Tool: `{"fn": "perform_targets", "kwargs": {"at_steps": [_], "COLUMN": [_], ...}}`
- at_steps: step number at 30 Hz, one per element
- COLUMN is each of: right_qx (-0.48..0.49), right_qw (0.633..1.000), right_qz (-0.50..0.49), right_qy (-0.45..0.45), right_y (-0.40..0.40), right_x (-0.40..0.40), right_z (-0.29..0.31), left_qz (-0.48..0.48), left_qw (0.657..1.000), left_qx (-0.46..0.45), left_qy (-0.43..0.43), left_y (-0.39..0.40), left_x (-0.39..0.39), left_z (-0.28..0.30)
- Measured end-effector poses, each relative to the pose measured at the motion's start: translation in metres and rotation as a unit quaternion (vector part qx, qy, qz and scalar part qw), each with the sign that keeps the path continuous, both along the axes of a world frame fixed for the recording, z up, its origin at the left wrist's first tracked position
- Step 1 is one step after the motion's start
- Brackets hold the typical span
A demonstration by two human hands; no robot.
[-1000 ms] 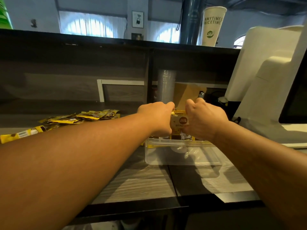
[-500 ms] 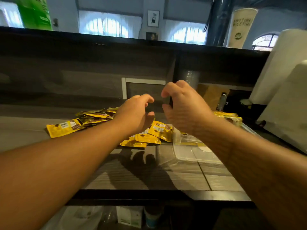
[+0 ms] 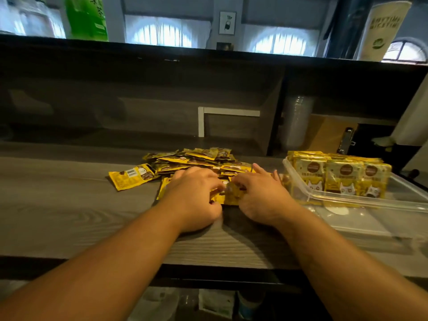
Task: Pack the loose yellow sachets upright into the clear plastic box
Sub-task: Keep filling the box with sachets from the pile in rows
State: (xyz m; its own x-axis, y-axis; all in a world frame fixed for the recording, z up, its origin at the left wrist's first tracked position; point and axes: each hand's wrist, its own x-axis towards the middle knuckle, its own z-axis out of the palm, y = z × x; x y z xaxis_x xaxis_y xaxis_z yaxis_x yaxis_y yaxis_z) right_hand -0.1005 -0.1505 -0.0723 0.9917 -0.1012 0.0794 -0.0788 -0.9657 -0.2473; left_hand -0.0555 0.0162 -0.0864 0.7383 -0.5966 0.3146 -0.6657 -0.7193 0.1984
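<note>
A row of yellow foil sachets [image 3: 342, 179] stands upright in the clear plastic box [image 3: 347, 200], while the left hand [image 3: 196, 198] and right hand [image 3: 259, 198] pinch more from the large loose pile [image 3: 199, 161].

Head view: worn high, facing forward and down, close over the wooden counter [image 3: 69, 205].
Frame bottom: both forearms enter.

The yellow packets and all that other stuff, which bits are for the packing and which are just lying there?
For the job: loose yellow sachets; clear plastic box; upright packed sachets; left hand; right hand.

Just there: stack of clear plastic cups; brown clipboard; tall paper cup.
</note>
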Motion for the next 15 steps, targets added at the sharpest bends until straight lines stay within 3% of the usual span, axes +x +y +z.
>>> {"fn": "perform_targets", "kwargs": {"at_steps": [4,8,11,15], "right_qx": [0.05,0.06,0.201,0.407], "right_qw": [0.999,0.989,0.942,0.852], "right_qz": [0.004,0.016,0.014,-0.008], "right_qy": [-0.01,-0.136,-0.267,-0.328], "right_y": [-0.002,-0.005,-0.002,0.003], "right_x": [-0.006,-0.003,-0.004,-0.01], "right_z": [-0.001,-0.004,-0.004,0.005], "left_qz": [-0.004,-0.007,-0.011,-0.031], "left_qw": [1.0,1.0,1.0,0.998], "left_qx": [0.01,-0.005,0.017,0.052], "left_qy": [0.018,0.019,0.005,0.01], "left_y": [-0.003,-0.002,-0.002,-0.005], "left_x": [0.003,0.004,0.003,0.001], "left_z": [-0.003,-0.003,-0.003,-0.001]}}
